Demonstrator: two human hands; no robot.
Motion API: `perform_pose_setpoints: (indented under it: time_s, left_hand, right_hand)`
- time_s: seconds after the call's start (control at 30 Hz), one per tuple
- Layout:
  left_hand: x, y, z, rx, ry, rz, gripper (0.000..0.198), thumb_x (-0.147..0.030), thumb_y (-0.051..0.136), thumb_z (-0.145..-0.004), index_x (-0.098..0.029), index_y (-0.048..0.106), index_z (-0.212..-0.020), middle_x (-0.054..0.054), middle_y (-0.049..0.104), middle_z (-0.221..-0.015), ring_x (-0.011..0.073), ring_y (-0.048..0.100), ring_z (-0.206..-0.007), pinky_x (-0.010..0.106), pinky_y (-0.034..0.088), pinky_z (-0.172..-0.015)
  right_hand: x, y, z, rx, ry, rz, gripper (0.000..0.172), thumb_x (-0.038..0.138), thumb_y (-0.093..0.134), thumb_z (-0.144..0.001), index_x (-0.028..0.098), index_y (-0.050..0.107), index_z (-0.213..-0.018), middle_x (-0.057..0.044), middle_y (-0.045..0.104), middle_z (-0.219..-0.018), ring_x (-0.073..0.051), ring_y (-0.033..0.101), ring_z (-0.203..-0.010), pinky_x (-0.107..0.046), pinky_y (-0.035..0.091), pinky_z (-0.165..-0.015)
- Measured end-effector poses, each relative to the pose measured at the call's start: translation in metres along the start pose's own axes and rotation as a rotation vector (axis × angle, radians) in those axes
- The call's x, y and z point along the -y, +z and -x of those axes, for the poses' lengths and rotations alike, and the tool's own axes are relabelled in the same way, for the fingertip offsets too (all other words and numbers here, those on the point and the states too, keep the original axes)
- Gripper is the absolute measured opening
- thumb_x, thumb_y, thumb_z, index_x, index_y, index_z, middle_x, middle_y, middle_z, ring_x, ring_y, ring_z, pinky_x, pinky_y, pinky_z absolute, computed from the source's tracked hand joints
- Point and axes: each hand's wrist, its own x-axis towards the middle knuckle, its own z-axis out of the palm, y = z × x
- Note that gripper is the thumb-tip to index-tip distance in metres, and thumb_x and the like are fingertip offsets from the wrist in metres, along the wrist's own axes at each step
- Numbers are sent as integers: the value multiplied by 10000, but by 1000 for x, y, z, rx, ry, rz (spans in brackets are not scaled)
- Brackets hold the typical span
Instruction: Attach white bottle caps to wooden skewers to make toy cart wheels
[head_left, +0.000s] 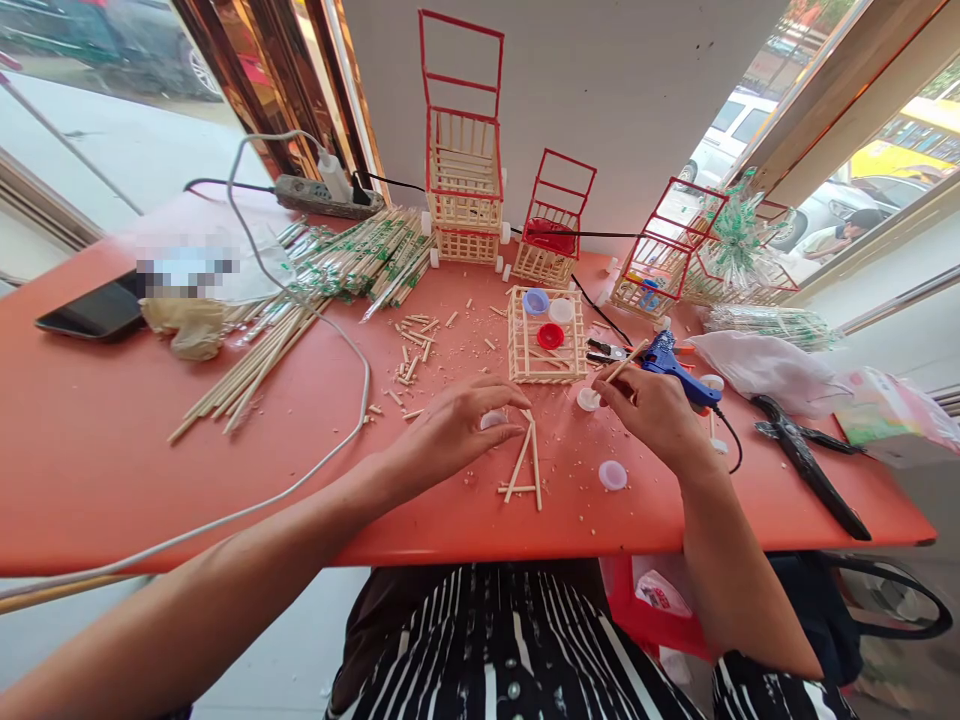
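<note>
My left hand (469,415) is at the top of an A-shaped frame of thin wooden sticks (537,465), with thumb and forefinger curved around its upper joint. A translucent bottle cap (493,419) shows in the gap between those fingers. Pinched in my right hand (651,408) is a short wooden stick (628,360), tilted, close above a white bottle cap (587,400). A pale purple cap (613,475) lies nearer the table edge. Just beyond my hands sits a slatted stick crate (512,350) with blue, white and red caps on it.
A blue glue gun (671,368) lies beside my right hand, near pliers (606,350) and black-handled cutters (814,470). Red-handled model carts (465,190) stand along the wall. Stick bundles (360,255), cut pieces (412,350), a phone (94,308) and a white cable (352,345) occupy the left.
</note>
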Motion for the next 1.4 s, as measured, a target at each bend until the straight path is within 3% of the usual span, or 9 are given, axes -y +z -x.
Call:
perform_pose_setpoints:
  time_s: [0.27,0.57,0.7,1.0,1.27,1.4]
  left_hand:
    - [-6,-3,0,-13,-22,4,180,-192,667,-937,-198,722,-1109,47,745,-1146,209,693,-1105,321,506,-978]
    - [-2,-1,1,-25,-14,-12,170,-207,650,-947,-223,719,-1101,35,757,-1131,215,701,-1094,335,516,-957]
    - [-2,1,1,-44,-46,-20,203,-259,690,-934,-221,720,-1132,46,762,-1130,224,714,-1060,332,536,-916]
    - [-3,7,-1,30,7,73,508,-368,804,-855,-206,653,-1311,109,703,-1339,254,659,-1222,397,509,-1060]
    - [-4,8,-1,-14,-11,109,228,-265,775,-874,-208,744,-1093,58,774,-1137,224,714,-1059,319,529,-918]
    - [-2,7,-1,-62,4,139,225,-251,788,-859,-212,762,-1078,48,789,-1081,227,726,-1039,314,537,-910]
  right_hand:
    - [-4,4,2,-83,11,-66,214,364,634,-953,190,752,-917,-54,790,-897,-154,596,-601,-296,433,-622]
    - [-4,5,4,-122,17,-168,230,349,616,-970,196,701,-821,-47,775,-867,-161,635,-656,-282,444,-633]
    - [11,0,10,-121,-133,-228,241,325,604,-994,199,675,-801,-37,767,-870,-144,636,-678,-261,452,-643]
    - [58,-8,18,-26,-492,-287,92,202,603,-1007,212,675,-952,-21,771,-931,-149,721,-867,-243,520,-782]
    - [67,-1,8,-22,-563,-305,95,221,610,-1005,221,682,-943,-25,784,-897,-154,737,-819,-248,548,-753]
    - [69,-3,3,-5,-567,-352,84,185,625,-990,213,688,-942,-24,786,-911,-143,736,-829,-232,546,-764]
